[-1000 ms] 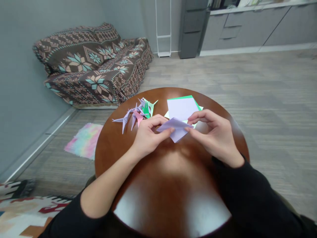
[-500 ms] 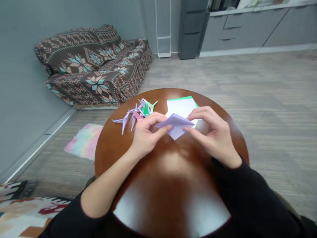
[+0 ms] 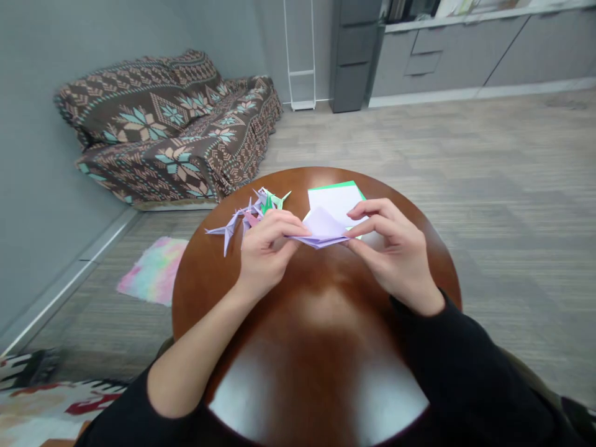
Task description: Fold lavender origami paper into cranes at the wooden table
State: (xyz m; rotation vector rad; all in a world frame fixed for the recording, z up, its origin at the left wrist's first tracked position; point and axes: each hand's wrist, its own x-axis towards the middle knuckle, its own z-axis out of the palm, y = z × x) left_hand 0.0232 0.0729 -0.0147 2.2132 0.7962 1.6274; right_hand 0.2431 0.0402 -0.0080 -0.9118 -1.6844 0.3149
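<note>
Round brown table (image 3: 321, 360): folded lilac paper (image 3: 322, 226) above its far half, pinched at opposite ends by left hand (image 3: 266, 248) and right hand (image 3: 393, 251), fingertips nearly closed; paper figures (image 3: 228, 231) toward the table's far left; sheets (image 3: 331, 199) near its far edge.

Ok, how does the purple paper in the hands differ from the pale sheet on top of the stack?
The purple paper is folded in layers; the pale sheet looks flat and unfolded where it shows.
The purple paper is pinched between the left hand and right hand; the pale sheet lies on the stack.
The pale sheet looks whiter than the purple paper.
Both are paper.
</note>
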